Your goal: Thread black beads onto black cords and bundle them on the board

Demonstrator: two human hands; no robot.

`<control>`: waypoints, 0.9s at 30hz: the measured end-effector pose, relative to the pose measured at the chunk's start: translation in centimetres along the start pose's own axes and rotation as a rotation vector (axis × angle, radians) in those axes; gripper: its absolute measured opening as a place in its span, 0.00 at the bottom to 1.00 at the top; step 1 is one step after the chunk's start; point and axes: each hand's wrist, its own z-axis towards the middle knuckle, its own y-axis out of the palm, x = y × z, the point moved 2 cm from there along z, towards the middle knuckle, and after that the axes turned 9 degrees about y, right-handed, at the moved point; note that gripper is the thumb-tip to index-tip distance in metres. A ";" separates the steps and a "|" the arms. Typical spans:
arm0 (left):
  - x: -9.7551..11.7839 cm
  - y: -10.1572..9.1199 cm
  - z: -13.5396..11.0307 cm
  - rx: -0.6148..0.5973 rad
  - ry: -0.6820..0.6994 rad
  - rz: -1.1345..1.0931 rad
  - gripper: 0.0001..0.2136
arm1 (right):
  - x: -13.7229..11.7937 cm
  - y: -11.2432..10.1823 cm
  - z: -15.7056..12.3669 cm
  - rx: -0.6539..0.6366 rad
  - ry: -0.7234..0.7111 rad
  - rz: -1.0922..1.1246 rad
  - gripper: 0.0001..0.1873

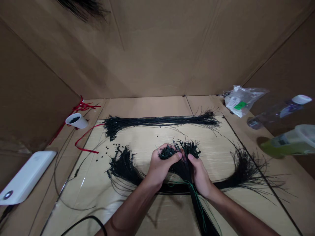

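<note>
Both my hands press together around a thick bundle of black cable ties (180,160), whose ratchet heads bunch up above my fingers. My left hand (159,167) grips it from the left and my right hand (199,175) from the right. Thin green wire (194,196) loops around the bundle below my hands. The tails run down towards me, partly hidden by my wrists. Wide fans of black ties (124,167) spread to the left, with more (246,172) to the right. A long straight bunch (159,122) lies farther ahead on a pale board (152,137), with several loose black heads (105,154) nearby.
Cardboard walls surround the work surface. At left are a white power bank (27,177), a white cup (76,120) holding small black pieces, and red ties (83,106). At right are a plastic bag (242,100), a clear bottle (280,111) and a green-tinted container (290,141).
</note>
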 end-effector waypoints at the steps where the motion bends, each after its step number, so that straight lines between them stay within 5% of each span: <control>1: 0.0 0.0 0.0 -0.001 -0.006 -0.013 0.16 | 0.0 0.0 0.0 0.022 0.010 0.001 0.31; 5: -0.3 -0.3 0.1 0.031 -0.087 -0.020 0.19 | 0.2 0.0 -0.1 0.048 0.053 -0.003 0.30; 14: -0.8 -0.5 -0.2 0.143 -0.146 -0.030 0.22 | 0.0 0.2 0.2 -0.120 0.080 -0.031 0.29; 27: -0.6 -0.2 -0.3 0.033 -0.059 -0.040 0.15 | -0.9 1.3 -0.4 -0.152 0.045 0.112 0.29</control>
